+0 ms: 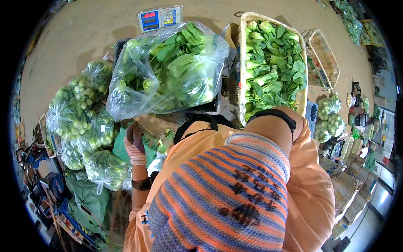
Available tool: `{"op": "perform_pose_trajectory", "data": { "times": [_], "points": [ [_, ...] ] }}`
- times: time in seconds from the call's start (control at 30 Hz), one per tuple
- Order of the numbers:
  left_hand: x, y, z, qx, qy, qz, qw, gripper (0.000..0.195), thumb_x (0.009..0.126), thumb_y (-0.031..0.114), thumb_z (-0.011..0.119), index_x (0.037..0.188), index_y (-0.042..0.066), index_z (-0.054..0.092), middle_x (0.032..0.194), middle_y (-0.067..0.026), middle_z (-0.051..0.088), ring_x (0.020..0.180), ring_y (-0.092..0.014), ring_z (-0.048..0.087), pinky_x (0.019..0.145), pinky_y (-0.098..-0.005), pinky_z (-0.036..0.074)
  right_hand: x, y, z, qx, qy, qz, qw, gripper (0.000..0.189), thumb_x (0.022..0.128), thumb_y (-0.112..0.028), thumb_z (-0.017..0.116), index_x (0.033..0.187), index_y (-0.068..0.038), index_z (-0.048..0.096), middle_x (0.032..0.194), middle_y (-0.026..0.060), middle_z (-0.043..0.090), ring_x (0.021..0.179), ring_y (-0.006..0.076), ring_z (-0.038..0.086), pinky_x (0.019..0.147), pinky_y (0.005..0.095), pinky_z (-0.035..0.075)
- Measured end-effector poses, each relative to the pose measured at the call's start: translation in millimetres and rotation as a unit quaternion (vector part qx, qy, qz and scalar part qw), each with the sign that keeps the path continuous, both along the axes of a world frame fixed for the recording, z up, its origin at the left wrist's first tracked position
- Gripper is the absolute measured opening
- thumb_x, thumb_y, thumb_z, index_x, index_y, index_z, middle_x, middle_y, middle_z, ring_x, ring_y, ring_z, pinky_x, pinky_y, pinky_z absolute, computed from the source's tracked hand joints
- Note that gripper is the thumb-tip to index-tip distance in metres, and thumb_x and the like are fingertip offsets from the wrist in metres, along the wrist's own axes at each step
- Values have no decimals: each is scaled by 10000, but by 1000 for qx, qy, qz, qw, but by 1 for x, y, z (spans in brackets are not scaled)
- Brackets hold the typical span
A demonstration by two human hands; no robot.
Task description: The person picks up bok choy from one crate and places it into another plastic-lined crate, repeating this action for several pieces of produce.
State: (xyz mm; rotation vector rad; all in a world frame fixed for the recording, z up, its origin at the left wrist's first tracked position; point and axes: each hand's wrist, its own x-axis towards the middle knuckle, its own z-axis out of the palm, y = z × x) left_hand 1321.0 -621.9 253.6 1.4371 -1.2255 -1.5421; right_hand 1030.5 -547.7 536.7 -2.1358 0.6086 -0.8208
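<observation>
My right hand [220, 195], in a striped knitted work glove, is raised very near the camera; its fingers lie towards the lower rim and their pose is hidden. My left hand [136, 143], in a striped glove with dark fingers, hangs low at the left of my body with its fingers bent, below the corner of a clear plastic bag [138, 104]. That bag, filled with leafy bok choy [185, 66], lies on a black crate [217, 105] beneath the digital scale display [160, 19]. To its right stands a cream plastic crate [241, 63] full of bok choy.
Several tied clear bags of greens [78, 97] are heaped at the left, by a green sack [88, 198]. An empty cream crate [324, 60] and more bagged vegetables [329, 118] are at the right. Cardboard boxes [344, 186] are stacked at the lower right.
</observation>
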Motion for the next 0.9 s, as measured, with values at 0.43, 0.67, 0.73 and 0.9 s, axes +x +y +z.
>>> {"op": "perform_pose_trajectory", "data": {
  "times": [0.43, 0.67, 0.73, 0.9],
  "points": [
    [-43, -45, 56, -133, -93, -41, 986, 262, 884, 66, 544, 1131, -17, 554, 1016, -71, 618, 921, -145, 572, 826, -274, 450, -48, -9, -20, -61, -104, -153, 981, 372, 775, -208, 635, 1097, -35, 566, 957, 147, 624, 880, 316, 606, 797, 374, 482],
    [-110, -133, 31, -238, -581, -335, 702, 563, 843, 456, 550, 1221, 41, 508, 1177, -179, 568, 1079, -332, 546, 917, -421, 412, -162, -48, -253, 368, 203, -585, 694, 800, 848, -656, 312, 1188, 36, 524, 1150, 241, 556, 1138, 300, 499, 992, 332, 329],
    [-85, -146, -13, -144, -653, -508, 543, 602, 849, 481, 519, 1288, 72, 462, 1212, -147, 557, 1119, -281, 530, 927, -401, 405, -124, -83, -271, 466, 164, -500, 711, 949, 805, -736, 211, 1233, 71, 469, 1285, 249, 455, 1228, 342, 405, 1052, 336, 246],
    [-85, -153, -19, -38, -255, -675, 692, 428, 872, 274, 555, 1232, 47, 519, 1092, -128, 623, 996, -249, 599, 822, -338, 467, -77, -116, -275, 450, -527, -351, 629, 535, 860, -508, 507, 1075, -23, 570, 1140, 153, 557, 1009, 254, 551, 917, 362, 416]
  ]
}}
